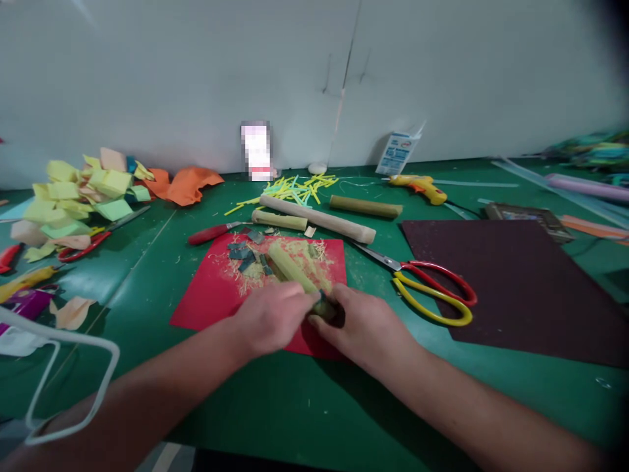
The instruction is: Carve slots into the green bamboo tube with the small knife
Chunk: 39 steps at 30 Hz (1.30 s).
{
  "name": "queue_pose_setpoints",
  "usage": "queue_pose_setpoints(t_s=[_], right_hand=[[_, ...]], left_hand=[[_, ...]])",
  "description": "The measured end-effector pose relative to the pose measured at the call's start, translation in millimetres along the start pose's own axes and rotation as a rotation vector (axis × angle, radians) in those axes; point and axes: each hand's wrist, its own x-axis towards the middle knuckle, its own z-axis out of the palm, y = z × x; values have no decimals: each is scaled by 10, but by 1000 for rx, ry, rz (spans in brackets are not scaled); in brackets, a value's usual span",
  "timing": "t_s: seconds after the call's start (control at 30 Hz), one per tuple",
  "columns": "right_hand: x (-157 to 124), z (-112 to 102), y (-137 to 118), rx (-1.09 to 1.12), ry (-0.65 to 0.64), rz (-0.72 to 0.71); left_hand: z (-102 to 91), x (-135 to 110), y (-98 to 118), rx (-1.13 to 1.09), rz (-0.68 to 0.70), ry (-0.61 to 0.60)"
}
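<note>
A pale green bamboo stick (pixel 289 265) slants over a red sheet (pixel 196 301), its near end between my two hands. My left hand (pixel 275 314) is closed, fingers pressed around the stick's near part. Thumb and fingers of my right hand (pixel 361 321) pinch the near end, where a dark scrap (pixel 323 303) shows; how the fingers grip it is partly hidden. Dark torn pieces (pixel 240 252) and pale shavings (pixel 307 255) lie on the red sheet beyond my hands. To the right are scissors (pixel 435 285) with red and yellow handles, blades pointing left and away.
Behind the sheet lie a long pale stick (pixel 319 219), shorter bamboo pieces (pixel 366 206), a red-handled tool (pixel 213 234) and yellow strips (pixel 299 190). A yellow glue gun (pixel 422 188) and dark sheet (pixel 511 288) are right. Paper scraps (pixel 83 190) and a white frame (pixel 111 373) stand left.
</note>
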Motion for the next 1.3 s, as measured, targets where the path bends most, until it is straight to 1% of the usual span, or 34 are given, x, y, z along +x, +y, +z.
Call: queue_pose_setpoints(t_s=[0.03, 0.1, 0.13, 0.17, 0.2, 0.23, 0.27, 0.33, 0.37, 0.43, 0.47, 0.5, 0.57, 0.6, 0.63, 0.67, 0.73, 0.77, 0.83, 0.93, 0.97, 1.0, 1.1, 1.13, 1.17, 1.23, 1.27, 1.3], right_hand=[[-1, 1, 2, 0, 8, 1], [-3, 3, 6, -2, 21, 5], [-4, 3, 6, -1, 20, 5], [-5, 2, 6, 0, 14, 6], [-6, 1, 4, 3, 6, 3], [-7, -1, 1, 5, 1, 1], [-7, -3, -2, 6, -3, 0], [-5, -7, -9, 5, -8, 3], [-4, -7, -12, 4, -10, 6], [-2, -4, -16, 2, -15, 21], [-2, -1, -17, 2, -19, 25], [-2, 4, -17, 4, -20, 25], [-5, 14, -14, 11, -18, 19], [-7, 19, -11, 17, -17, 17], [-9, 23, -7, 22, -13, 19], [-10, 26, -4, 24, -5, 26], [-9, 27, 0, 18, 6, 41], [-6, 26, 0, 15, 7, 46], [2, 23, -3, 15, -7, 48], [11, 24, -6, 28, -26, 41], [13, 26, -6, 29, -24, 41], [13, 29, -4, 27, -17, 40], [8, 33, -1, 7, 5, 40], [5, 31, -2, 3, 2, 41], [2, 29, -4, -1, -1, 44], [-2, 25, -9, -1, -9, 49], [-2, 25, -10, 2, -11, 52], [-2, 26, -11, 5, -8, 56]], left_hand=[[-4, 4, -18, 2, -26, 50], [-12, 13, -69, 55, -169, 212], [-12, 11, -79, 71, -202, 243], [-9, 2, -68, 74, -196, 236], [-2, -11, -39, 54, -150, 191], [5, -25, -1, 21, -49, 99], [9, -36, 32, -10, 6, 23], [-2, -33, 51, -34, 32, -8], [-15, -19, 33, -17, -16, 46], [-43, 18, -17, 40, -183, 197], [-50, 31, -29, 60, -208, 212], [-51, 33, -28, 70, -202, 188], [-38, 10, -8, 28, -100, 51], [-32, -10, -9, -3, -77, 8], [-30, -29, -27, -22, -48, 19], [-34, -44, -63, -22, -62, 69], [-58, -57, -152, 15, -177, 224], [-73, -55, -183, 20, -218, 241], [-90, -44, -182, -8, -238, 219], [-76, -25, -102, -79, -162, 142], [-66, -19, -89, -88, -145, 135], [-57, -13, -90, -83, -145, 151], [-35, -12, -102, -15, -202, 237], [-26, -20, -85, 0, -201, 235], [-17, -32, -55, 0, -180, 202], [-1, -62, 5, -44, -93, 79], [0, -72, 13, -69, -67, 40], [-6, -76, -2, -80, -61, 36]])
